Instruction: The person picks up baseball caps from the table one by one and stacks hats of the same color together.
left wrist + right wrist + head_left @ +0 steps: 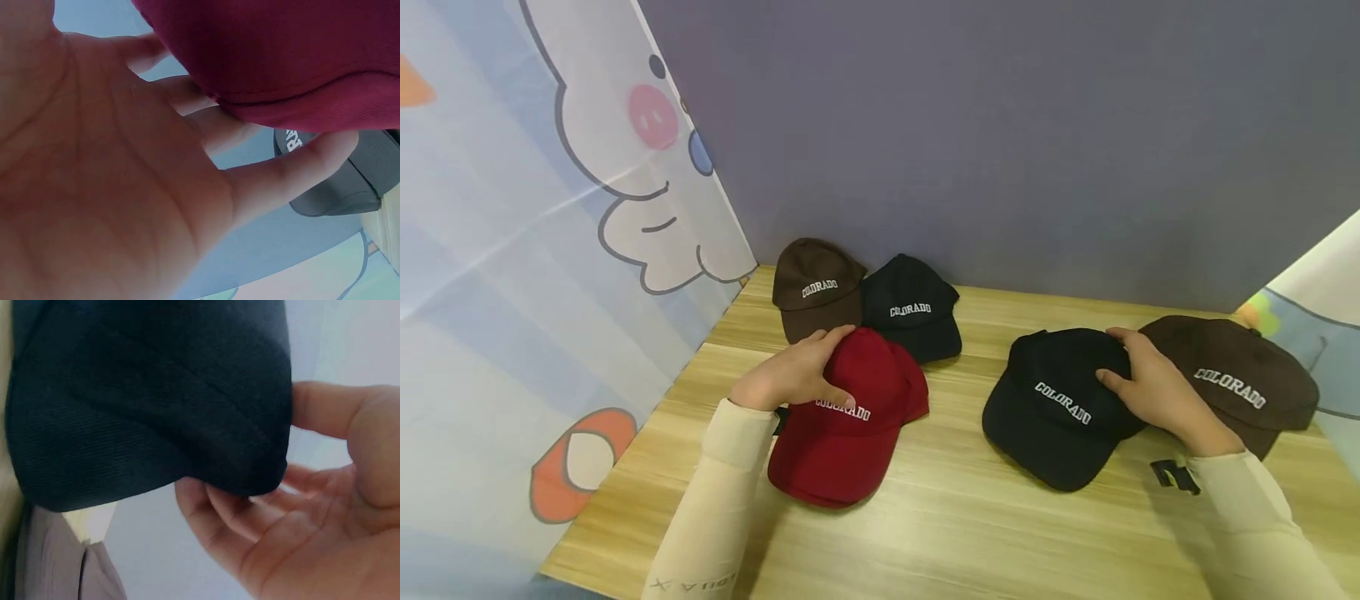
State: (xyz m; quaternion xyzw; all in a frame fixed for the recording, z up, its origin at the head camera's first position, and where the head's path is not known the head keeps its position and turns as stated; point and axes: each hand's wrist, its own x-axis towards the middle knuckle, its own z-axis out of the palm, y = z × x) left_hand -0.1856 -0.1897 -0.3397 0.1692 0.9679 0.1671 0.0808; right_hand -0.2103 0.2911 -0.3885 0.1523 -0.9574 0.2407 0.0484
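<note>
My left hand (796,373) grips a red baseball cap (838,462) by its crown, the thumb over the white COLORADO lettering and the fingers around the back. In the left wrist view those fingers (284,181) reach behind the red cloth (281,56). On the right side, my right hand (1161,392) holds a black baseball cap (1037,442) at the right of its crown, thumb in front. The right wrist view shows the fingers (219,534) behind the black cap (144,412). Both brims point toward me.
Behind the red cap lie a brown cap (816,271) and another black cap (917,333), side by side near the grey wall (1000,142). Another brown cap (1225,358) lies right of my right hand. A small black tag (1176,476) rests on the wooden table (955,525). A cartoon-printed curtain (490,250) borders the left.
</note>
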